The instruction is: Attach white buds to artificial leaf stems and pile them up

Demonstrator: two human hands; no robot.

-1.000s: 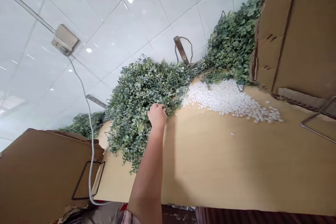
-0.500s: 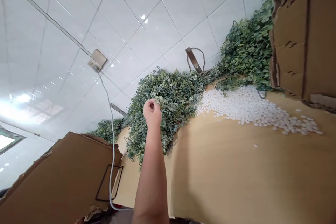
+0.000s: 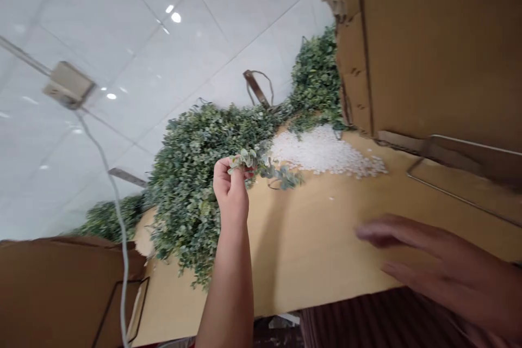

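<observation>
My left hand [image 3: 229,187] pinches a leafy sprig [image 3: 269,169] between thumb and fingers, in front of the heap of green foliage [image 3: 187,160]. My right hand [image 3: 444,263], blurred, is held with thumb and fingers apart over the counter [image 3: 302,250]. White pebble-like pieces [image 3: 318,149] lie beside the foliage, between brown cardboard on my left [image 3: 61,293] and right [image 3: 440,54].

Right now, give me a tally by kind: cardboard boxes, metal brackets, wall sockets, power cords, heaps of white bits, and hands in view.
Cardboard boxes: 2
Metal brackets: 2
Wall socket: 1
Power cord: 1
Heap of white bits: 1
Hands: 2
Total: 9
</observation>
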